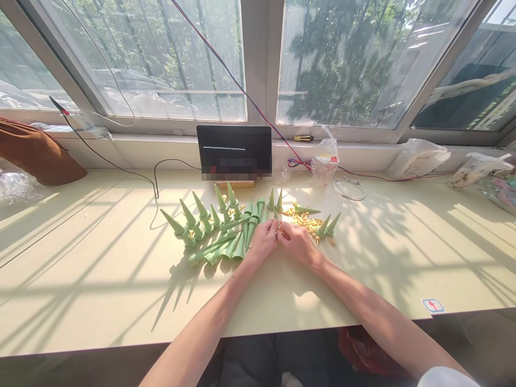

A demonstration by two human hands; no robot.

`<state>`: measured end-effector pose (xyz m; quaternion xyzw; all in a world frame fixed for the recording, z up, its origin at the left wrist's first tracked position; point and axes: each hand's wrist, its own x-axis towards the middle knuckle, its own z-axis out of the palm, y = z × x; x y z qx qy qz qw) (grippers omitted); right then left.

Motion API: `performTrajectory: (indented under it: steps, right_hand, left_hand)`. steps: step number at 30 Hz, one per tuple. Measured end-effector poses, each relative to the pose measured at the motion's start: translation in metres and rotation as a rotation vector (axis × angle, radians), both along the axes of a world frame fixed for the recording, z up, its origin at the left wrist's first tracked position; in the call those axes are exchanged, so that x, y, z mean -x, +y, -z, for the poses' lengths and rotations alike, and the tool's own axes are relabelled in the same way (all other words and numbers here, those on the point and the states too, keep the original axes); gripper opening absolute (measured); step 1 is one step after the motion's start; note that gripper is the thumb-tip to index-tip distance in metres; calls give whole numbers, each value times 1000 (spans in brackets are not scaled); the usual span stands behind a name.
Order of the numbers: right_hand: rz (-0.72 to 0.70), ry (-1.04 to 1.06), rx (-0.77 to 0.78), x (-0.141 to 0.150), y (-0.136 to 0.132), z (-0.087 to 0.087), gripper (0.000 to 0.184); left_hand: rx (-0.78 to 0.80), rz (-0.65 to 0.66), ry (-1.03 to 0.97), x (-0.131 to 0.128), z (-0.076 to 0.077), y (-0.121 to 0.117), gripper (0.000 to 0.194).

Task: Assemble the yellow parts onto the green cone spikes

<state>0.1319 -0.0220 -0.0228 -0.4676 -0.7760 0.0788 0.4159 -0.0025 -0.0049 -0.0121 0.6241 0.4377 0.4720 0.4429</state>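
My left hand point(265, 239) and my right hand point(297, 242) meet fingertip to fingertip above the middle of the table. A small green plastic spike point(276, 214) pokes up at the closed fingers of my left hand. My right fingers are pinched against the same spot; what they grip is mostly hidden. Left of my hands lie several green cone-shaped tubes point(238, 250), with green spikes point(201, 207) standing on collars behind them. Beyond my right hand is a pile of small yellow plastic pieces point(308, 221). Two green spikes point(332, 226) stand at its right edge, two more behind it.
A black screen point(236, 150) stands at the back under the window. Beside it are a bagged cup point(325, 161), a coiled pale cable point(349, 189) and a yellow cutter point(303, 138) on the sill. Plastic bags point(419, 157) sit back right; a brown cloth point(36, 150) lies far left.
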Motion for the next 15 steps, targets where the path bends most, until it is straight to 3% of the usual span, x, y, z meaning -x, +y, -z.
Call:
performTrajectory:
  steps: [7,15]
  right_hand:
    - [48,143,88,1,-1,-4,19]
    - [29,226,185,0,-4,-10,24]
  left_hand:
    - [151,44,-9,1,-6,-3,35]
    - [135,43,15,1,-8,-6,34]
